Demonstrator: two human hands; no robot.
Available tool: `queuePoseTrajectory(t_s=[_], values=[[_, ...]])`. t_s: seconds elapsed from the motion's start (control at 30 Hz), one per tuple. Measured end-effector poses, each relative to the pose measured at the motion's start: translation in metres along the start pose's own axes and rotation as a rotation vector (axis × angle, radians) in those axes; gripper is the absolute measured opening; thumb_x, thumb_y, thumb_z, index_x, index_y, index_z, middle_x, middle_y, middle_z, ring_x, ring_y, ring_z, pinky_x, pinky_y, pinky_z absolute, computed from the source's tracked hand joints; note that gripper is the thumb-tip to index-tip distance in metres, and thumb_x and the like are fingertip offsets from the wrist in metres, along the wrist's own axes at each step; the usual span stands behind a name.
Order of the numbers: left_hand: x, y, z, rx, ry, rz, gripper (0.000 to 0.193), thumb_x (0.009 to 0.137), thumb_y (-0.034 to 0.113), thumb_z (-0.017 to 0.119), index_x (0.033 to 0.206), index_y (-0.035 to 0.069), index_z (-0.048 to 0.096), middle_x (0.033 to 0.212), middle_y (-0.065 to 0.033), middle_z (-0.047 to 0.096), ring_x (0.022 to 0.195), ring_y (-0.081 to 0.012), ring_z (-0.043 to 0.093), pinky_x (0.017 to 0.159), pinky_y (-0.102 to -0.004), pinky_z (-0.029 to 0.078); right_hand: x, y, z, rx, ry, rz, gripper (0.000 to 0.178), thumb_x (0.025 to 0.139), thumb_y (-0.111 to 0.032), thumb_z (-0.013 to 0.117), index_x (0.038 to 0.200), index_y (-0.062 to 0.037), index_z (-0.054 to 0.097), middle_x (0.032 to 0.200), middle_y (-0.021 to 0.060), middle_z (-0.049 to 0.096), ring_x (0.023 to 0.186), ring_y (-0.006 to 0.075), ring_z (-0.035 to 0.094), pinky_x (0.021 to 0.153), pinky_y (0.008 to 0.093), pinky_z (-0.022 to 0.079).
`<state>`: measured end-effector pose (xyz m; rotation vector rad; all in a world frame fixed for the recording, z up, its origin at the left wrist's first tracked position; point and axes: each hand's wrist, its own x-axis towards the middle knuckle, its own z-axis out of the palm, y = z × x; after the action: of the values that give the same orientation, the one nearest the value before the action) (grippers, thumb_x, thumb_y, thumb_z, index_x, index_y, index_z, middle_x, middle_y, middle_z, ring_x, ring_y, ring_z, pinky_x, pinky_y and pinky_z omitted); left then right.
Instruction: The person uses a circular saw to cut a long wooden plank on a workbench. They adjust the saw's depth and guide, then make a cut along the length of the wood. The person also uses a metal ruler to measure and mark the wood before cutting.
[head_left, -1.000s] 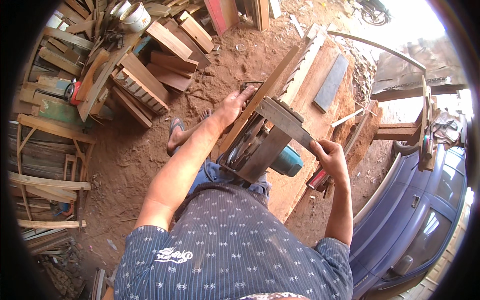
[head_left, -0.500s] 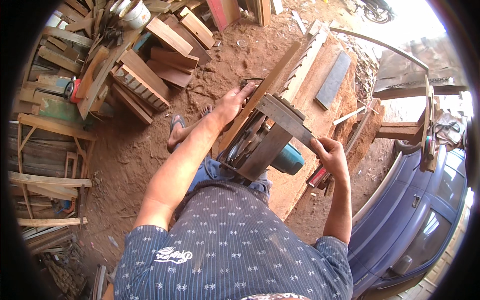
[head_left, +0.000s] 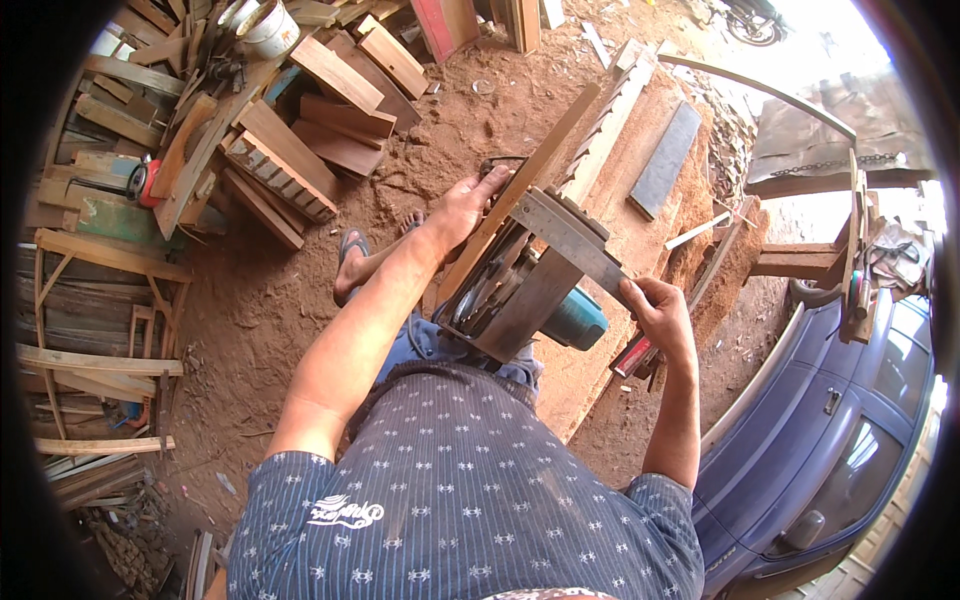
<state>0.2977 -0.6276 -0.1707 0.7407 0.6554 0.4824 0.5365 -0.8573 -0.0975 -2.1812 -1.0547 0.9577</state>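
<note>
An electric hand planer (head_left: 515, 300) with a teal motor housing (head_left: 575, 320) lies upturned in front of my waist, its flat metal sole facing up. Along its left side runs a long wooden strip (head_left: 545, 145), standing on edge. My left hand (head_left: 465, 208) grips this strip from its left side, thumb near the top edge and the other fingers partly hidden. A flat metal bar (head_left: 575, 243), which looks like a square, lies across the planer with its left end at the strip. Between thumb and fingers, my right hand (head_left: 658, 312) pinches the bar's right end.
Under the planer is a sawdust-covered wooden bench (head_left: 590, 385), with a grey flat board (head_left: 667, 160) and a notched wooden strip (head_left: 605, 130) on it. Timber offcuts (head_left: 310, 135) pile up at left. A blue car (head_left: 820, 430) stands at right.
My right hand and the right end of the metal bar have shifted very slightly. The left hand, wooden strip and planer stay in place.
</note>
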Motion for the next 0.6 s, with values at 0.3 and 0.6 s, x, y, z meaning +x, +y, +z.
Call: queuePoseTrajectory(t_s=[0.3,0.6], values=[[-0.002,0.001,-0.002,0.05,0.046,-0.034,0.047,0.099,0.048,0.061,0.117,0.005,0.067,0.081,-0.0029,0.07,0.062,-0.007,0.062,0.053,-0.021,0.05,0.0,0.003,0.0,-0.024,0.011,-0.02,0.035,0.098,-0.034,0.067,0.092,0.0001,0.072,0.063,-0.0015,0.059,0.055,0.0053,0.051,0.051,0.0258,0.04],[-0.007,0.003,0.0,-0.037,-0.005,-0.048,0.046,0.099,0.048,0.06,0.116,0.007,0.068,0.086,-0.0006,0.07,0.066,-0.0063,0.063,0.055,-0.0209,0.052,-0.001,-0.01,-0.005,-0.103,-0.01,0.031,0.043,0.094,-0.038,0.067,0.103,0.003,0.074,0.075,0.0129,0.072,0.067,0.0154,0.065,0.067,0.0329,0.05]])
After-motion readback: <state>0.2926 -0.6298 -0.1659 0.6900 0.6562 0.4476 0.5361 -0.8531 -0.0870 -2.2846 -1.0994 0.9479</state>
